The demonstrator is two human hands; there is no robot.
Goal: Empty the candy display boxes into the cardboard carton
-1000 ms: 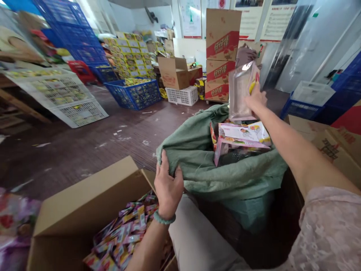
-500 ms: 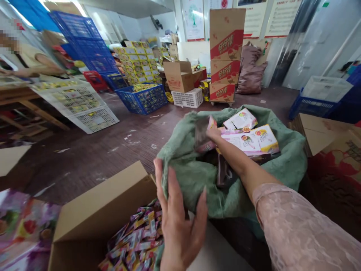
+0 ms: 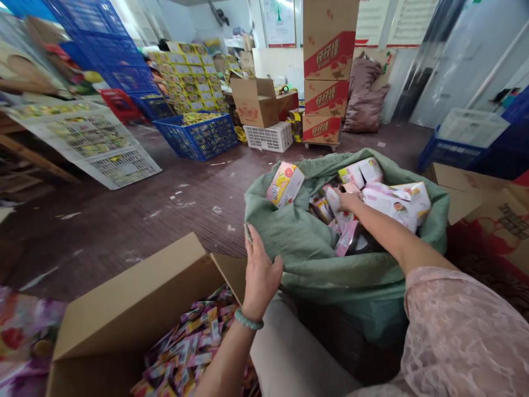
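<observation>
Landmark: green sack (image 3: 306,231), mouth open. Left hand (image 3: 261,270) at its near-left rim: fingers extended, thumb spread apart. Right hand (image 3: 349,199) inside the sack, touching a pale pack (image 3: 333,198); its fingers are partly hidden, so cannot tell whether they pinch it. Printed cartons (image 3: 388,205) lie inside the sack; a pink-and-yellow box (image 3: 285,184) sits at its far-left rim. Left of sack: cardboard box (image 3: 128,298) containing sachets (image 3: 190,347).

The sleeve (image 3: 467,331) is pale pink lace, faintly patterned. A bracelet (image 3: 248,320) of round green beads circles the left wrist (image 3: 253,307). The trousers (image 3: 291,347) seem light grey, though shadowed.
</observation>
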